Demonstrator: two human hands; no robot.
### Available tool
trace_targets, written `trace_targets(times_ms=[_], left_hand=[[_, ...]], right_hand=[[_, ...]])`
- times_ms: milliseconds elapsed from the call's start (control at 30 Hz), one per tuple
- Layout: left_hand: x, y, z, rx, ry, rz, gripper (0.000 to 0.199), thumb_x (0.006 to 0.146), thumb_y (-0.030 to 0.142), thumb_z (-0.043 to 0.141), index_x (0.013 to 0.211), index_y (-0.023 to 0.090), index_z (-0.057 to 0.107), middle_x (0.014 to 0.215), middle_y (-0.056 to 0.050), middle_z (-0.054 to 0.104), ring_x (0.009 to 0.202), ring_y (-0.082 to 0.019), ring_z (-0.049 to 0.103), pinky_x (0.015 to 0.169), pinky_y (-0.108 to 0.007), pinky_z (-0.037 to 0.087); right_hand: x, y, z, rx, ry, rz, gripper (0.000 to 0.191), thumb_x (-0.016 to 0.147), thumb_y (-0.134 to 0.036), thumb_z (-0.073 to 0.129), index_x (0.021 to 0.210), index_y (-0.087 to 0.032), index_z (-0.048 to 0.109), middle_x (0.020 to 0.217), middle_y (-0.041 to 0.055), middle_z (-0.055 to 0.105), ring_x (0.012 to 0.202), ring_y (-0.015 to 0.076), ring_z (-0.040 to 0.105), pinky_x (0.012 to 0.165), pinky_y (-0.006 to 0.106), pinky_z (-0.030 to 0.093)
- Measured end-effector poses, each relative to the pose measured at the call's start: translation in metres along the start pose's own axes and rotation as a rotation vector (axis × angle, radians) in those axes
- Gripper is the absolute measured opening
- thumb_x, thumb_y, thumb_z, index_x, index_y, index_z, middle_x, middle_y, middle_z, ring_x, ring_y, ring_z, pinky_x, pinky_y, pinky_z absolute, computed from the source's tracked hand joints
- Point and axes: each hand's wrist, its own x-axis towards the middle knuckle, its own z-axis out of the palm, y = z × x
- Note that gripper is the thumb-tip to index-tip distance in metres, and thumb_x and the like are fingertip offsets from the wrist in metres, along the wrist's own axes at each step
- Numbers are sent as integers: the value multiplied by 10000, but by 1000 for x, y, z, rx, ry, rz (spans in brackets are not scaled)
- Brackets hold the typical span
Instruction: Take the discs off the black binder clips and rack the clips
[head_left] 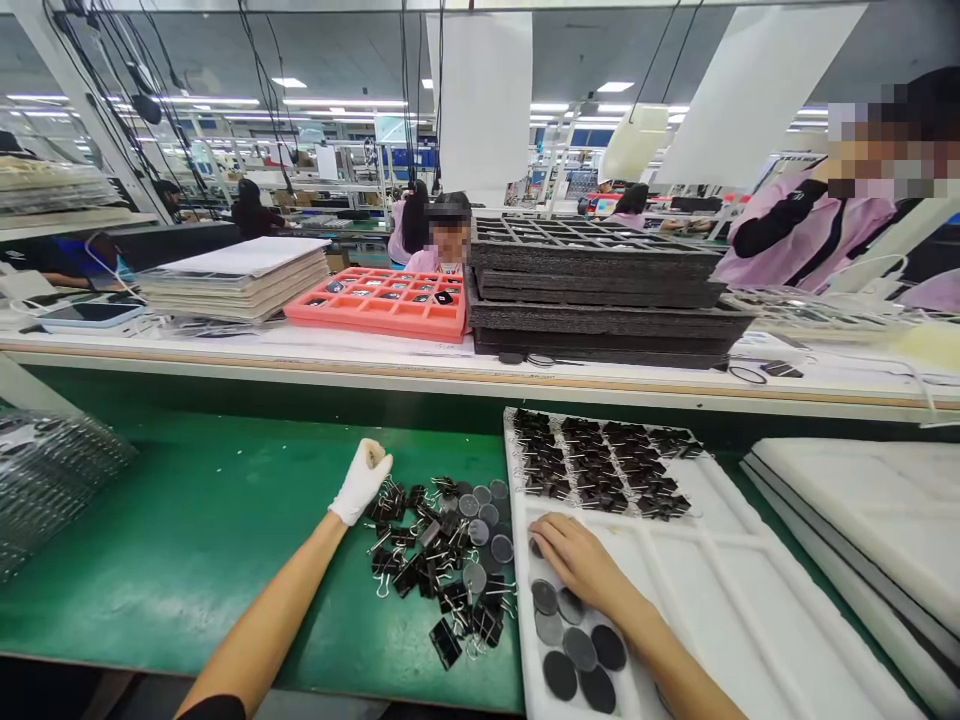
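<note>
I am in a factory, at one station of a big open assembly hall. My green tabletop point(225, 520) is strewn with clips point(409, 575) and discs point(580, 648) by the dozen, and more sit in a white tray point(716, 495) beside them. On the shelf point(420, 355) ahead stand stacked black trays point(600, 295) and a red tray point(375, 322) divided into compartments for small parts. Beyond, people point(806, 235) in pink tops are spread among further stations, cables point(262, 80) dangle from above, and strip lights point(345, 102) line the ceiling point(352, 50).
</note>
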Motion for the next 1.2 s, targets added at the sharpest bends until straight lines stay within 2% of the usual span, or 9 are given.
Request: trace_targets(times_ms=[167, 333, 500, 633, 767, 933, 1067, 1133, 1200], left_hand=[[-4, 2, 0, 93, -20, -35, 558, 782, 481, 745, 653, 244, 257, 640, 62, 277, 601, -114, 271, 572, -267, 272], [-4, -4, 1, 94, 2, -82, 462, 766, 393, 634, 613, 248, 223, 613, 56, 215, 590, -111, 224, 562, -280, 196], [-5, -8, 1, 21, 31, -109, 399, 730, 333, 572, 619, 250, 197, 608, 61, 198, 579, -101, 209, 556, -273, 181], [-5, -8, 0, -50, 28, -123, 425, 740, 323, 614, 619, 247, 213, 591, 68, 227, 567, -96, 229, 548, -263, 204], [-3, -7, 1, -133, 5, -121, 477, 815, 433, 685, 637, 237, 289, 584, 68, 313, 564, -99, 306, 554, -254, 293], [5, -7, 3, -259, -36, -119, 427, 967, 574, 438, 799, 195, 541, 732, -34, 603, 695, -152, 593, 693, -293, 504], [11, -8, 2, -304, -24, -168, 385, 861, 407, 529, 1152, 159, 569, 990, -86, 694, 882, -182, 702, 770, -311, 559], [13, -7, 1, -297, -45, -186, 404, 759, 292, 553, 1137, 152, 579, 955, -66, 703, 816, -158, 691, 730, -280, 540], [14, -4, -1, -278, -105, -203, 352, 688, 239, 529, 1013, 140, 621, 761, -19, 671, 621, -124, 608, 612, -248, 475]], right_hand=[[6, 3, 4, 52, -16, 31, 357, 1101, -291, 324, 1076, -216, 673, 1023, 103, 714, 963, 258, 676, 860, 455, 570], [8, 3, 1, 153, 9, 68, 345, 1097, -339, 350, 1026, -239, 671, 1011, 94, 715, 963, 254, 687, 885, 447, 581], [3, 6, 0, 233, 44, 83, 299, 1091, -382, 390, 1154, -252, 652, 1128, 106, 712, 1070, 259, 688, 952, 447, 581], [-1, 12, 3, 263, 85, 117, 300, 1086, -401, 416, 1186, -240, 648, 1186, 119, 695, 1101, 253, 683, 977, 440, 575], [0, 14, 5, 285, 85, 124, 313, 1079, -430, 435, 1165, -234, 664, 1132, 112, 713, 1052, 250, 696, 947, 436, 582], [4, 7, -10, 279, 17, 94, 305, 1070, -434, 459, 1181, -248, 674, 1148, 96, 733, 1036, 239, 713, 910, 401, 601], [13, 12, -32, 197, -12, -4, 285, 1071, -385, 468, 1233, -261, 667, 1213, 88, 730, 1096, 229, 710, 921, 368, 599], [19, 22, -38, 83, 73, -50, 277, 1067, -356, 479, 1234, -253, 675, 1221, 96, 730, 1128, 245, 704, 959, 398, 581], [24, 35, -38, -37, 171, -92, 259, 1059, -326, 500, 1216, -242, 688, 1210, 104, 732, 1128, 259, 703, 960, 428, 566]])
